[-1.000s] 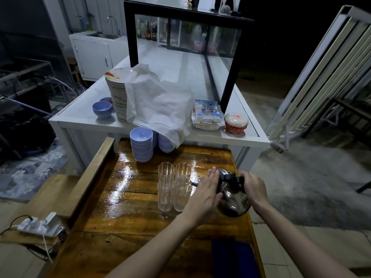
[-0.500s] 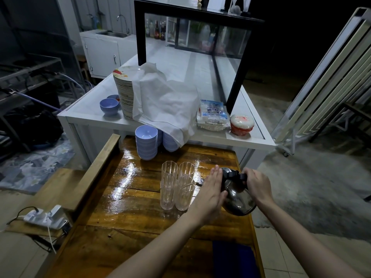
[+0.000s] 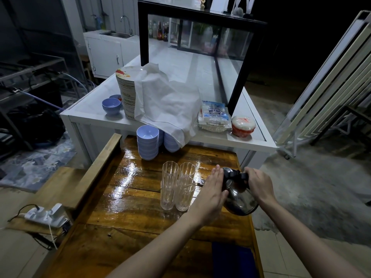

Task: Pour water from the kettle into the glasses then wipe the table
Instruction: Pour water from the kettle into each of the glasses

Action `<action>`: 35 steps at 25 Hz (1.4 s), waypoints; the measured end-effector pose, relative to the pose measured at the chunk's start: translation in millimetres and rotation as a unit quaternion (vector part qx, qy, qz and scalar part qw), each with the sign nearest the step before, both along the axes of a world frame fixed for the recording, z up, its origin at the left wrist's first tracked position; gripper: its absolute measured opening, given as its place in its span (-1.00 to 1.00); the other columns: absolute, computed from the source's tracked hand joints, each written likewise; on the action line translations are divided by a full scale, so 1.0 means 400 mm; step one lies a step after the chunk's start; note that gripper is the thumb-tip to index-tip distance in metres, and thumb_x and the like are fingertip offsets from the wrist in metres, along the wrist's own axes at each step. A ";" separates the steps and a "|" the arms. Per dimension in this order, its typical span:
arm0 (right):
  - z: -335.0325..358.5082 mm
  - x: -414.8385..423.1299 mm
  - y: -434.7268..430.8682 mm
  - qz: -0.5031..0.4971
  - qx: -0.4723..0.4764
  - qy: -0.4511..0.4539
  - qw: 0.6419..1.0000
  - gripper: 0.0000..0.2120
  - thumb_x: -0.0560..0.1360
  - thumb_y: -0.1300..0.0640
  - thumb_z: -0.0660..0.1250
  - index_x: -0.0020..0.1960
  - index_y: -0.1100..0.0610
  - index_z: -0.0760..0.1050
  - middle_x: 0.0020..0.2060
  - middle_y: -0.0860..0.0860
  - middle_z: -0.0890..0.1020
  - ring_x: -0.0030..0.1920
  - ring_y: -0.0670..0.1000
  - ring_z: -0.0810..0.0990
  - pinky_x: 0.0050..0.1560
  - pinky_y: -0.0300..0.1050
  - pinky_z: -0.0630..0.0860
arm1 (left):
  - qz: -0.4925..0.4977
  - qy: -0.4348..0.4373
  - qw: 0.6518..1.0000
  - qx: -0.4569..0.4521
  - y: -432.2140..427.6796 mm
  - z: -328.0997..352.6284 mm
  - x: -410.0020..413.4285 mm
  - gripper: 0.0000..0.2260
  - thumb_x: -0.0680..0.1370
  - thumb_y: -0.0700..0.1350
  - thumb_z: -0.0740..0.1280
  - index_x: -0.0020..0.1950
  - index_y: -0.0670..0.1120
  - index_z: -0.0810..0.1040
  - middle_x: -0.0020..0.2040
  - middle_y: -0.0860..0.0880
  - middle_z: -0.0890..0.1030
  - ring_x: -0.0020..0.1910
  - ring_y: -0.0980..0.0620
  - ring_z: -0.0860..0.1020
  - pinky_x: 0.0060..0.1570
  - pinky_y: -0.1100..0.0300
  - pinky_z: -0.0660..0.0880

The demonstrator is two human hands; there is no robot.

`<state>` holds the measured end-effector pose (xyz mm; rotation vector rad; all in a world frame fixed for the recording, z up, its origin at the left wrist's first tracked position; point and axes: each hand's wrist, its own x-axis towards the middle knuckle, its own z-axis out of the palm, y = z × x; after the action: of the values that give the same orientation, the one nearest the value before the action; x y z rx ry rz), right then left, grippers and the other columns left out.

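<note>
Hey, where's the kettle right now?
In the head view, the kettle is near the wooden table's right edge, tilted toward the two glasses, between the left hand and right hand.

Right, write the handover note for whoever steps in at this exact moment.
Right hand: gripping the kettle by its handle, tilted with the spout toward the right glass.
Left hand: flat, open, pressed against the kettle's side.
Both glasses stand touching, mid wooden table; the left glass looks empty.
Done: pour apparently started; water level unclear.
Left: fill both glasses, set kettle down, wipe the wet table. Blue cloth lies at the near edge.
</note>
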<state>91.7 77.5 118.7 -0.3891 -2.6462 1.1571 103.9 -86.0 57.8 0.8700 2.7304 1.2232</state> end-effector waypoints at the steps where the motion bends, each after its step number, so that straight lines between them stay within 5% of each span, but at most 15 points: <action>1: 0.000 0.000 0.001 0.001 0.000 0.000 1.000 -0.61 0.61 0.13 0.13 -0.35 0.24 0.45 -0.42 0.14 0.48 -0.39 0.03 0.37 -0.38 -0.11 0.26 | 0.001 0.002 1.000 0.000 -0.001 0.000 -0.001 -0.44 0.69 -0.02 0.01 0.58 -0.11 -0.21 0.58 0.00 -0.25 0.56 0.13 -0.27 0.52 0.23 -0.25; 11: -0.010 -0.009 -0.004 0.002 0.022 0.002 1.000 -0.56 0.61 0.11 0.12 -0.27 0.39 0.52 -0.37 0.25 0.54 -0.40 0.04 0.37 -0.44 -0.24 0.26 | 0.002 0.005 1.000 0.011 -0.011 -0.013 -0.006 -0.45 0.69 -0.02 0.01 0.59 -0.11 -0.19 0.59 0.01 -0.22 0.56 0.13 -0.24 0.53 0.24 -0.23; 18: 0.009 -0.001 -0.003 0.002 0.032 0.005 0.999 -0.54 0.57 0.06 0.12 -0.35 0.34 0.48 -0.42 0.24 0.51 -0.37 0.08 0.38 -0.37 -0.04 0.26 | 0.003 0.010 1.000 0.002 -0.003 -0.014 -0.005 -0.45 0.70 0.00 0.00 0.59 -0.11 -0.20 0.59 -0.01 -0.23 0.56 0.12 -0.25 0.52 0.24 -0.24; 25: 0.015 -0.004 0.006 -0.008 0.039 0.006 0.999 -0.48 0.44 -0.06 0.04 -0.30 0.37 0.52 -0.33 0.31 0.60 -0.37 0.09 0.40 -0.41 -0.16 0.26 | -0.002 0.004 1.000 0.011 0.007 -0.018 -0.005 -0.45 0.69 0.01 -0.01 0.59 -0.07 -0.20 0.59 0.01 -0.23 0.55 0.16 -0.25 0.54 0.19 -0.20; 35: 0.021 -0.010 0.008 -0.005 0.056 0.007 0.998 -0.56 0.59 0.10 0.14 -0.37 0.33 0.47 -0.43 0.21 0.49 -0.39 0.08 0.37 -0.38 -0.06 0.27 | -0.002 0.000 1.000 0.020 0.009 -0.013 -0.006 -0.45 0.69 -0.01 0.01 0.59 -0.09 -0.20 0.59 0.00 -0.23 0.56 0.14 -0.25 0.53 0.22 -0.22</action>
<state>87.7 80.8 127.3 -0.3720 -2.6782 0.9995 101.3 -82.3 52.5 0.8774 2.7127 1.2801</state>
